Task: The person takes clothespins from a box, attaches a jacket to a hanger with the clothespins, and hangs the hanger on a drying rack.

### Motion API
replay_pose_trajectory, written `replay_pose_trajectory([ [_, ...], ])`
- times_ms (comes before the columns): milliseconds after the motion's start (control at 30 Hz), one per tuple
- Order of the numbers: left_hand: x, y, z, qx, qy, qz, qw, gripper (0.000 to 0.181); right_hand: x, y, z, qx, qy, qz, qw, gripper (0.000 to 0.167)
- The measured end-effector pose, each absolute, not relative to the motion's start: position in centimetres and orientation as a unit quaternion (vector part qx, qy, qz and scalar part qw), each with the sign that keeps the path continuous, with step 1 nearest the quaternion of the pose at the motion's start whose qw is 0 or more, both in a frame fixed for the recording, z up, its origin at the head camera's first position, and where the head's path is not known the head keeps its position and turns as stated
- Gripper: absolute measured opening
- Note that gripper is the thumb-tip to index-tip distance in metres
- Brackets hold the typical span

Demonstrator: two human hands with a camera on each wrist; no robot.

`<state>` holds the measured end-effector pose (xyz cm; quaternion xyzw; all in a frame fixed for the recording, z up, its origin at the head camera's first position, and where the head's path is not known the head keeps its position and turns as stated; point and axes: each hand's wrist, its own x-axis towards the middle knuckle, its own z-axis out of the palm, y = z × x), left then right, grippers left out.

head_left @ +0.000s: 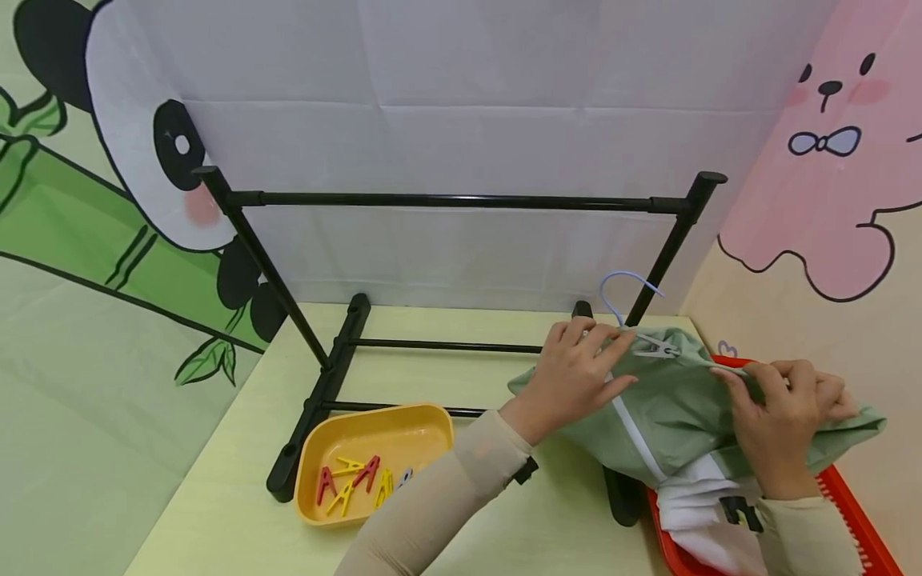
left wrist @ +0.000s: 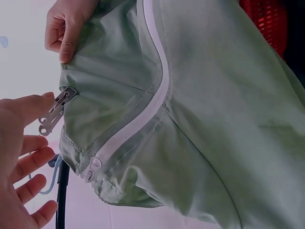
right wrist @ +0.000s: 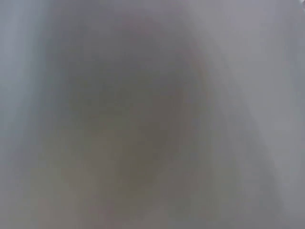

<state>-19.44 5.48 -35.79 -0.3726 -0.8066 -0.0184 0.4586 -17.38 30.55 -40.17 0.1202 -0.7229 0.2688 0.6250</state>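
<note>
Red basket (head_left: 867, 528): R of blk clothes rack (head_left: 432, 201), nr side, partly under the green zip-up jacket (head_left: 691, 408); white cloth (head_left: 695, 512) bunched there too. Prob. put at that end so clothes are handy for R hand (head_left: 785, 408).
Yellow tray (head_left: 414, 436): beside rack's L foot, nr side; red, yellow & bluish pegs (head_left: 386, 486) loose inside, prob. for L hand (head_left: 569, 376) to reach.
R hand: nr side of rack's R end; pinches jacket edge btwn thumb & fingers, prob. to keep it steady. Own wrist cam = blur, no help.
L hand: L of R hand, nr rack's R upright; fingers spread, thumb tip right by grey clip, not gripping it AFAICT.
Jacket: in front of rack's R upright, not on a bar; held up by R hand, white zip running down it.
Grey clip (head_left: 657, 347): nr side of rack's R upright, btwn hands; bites jacket edge, presumably to stop slipping.
Blue hanger hook (head_left: 625, 276): by rack's R upright, below top bar; rest hidden, prob. inside jacket.
Panda backdrop (head_left: 180, 152): behind rack.
</note>
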Motion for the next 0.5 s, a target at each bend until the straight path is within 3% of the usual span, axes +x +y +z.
replay_pose_trajectory([
  [500, -19.72, 4.82, -36.53, -0.367, -0.811, -0.043, 0.453, 0.055, -17.47, 31.09, -40.30, 0.113, -0.721, 0.270, 0.628, 0.068],
])
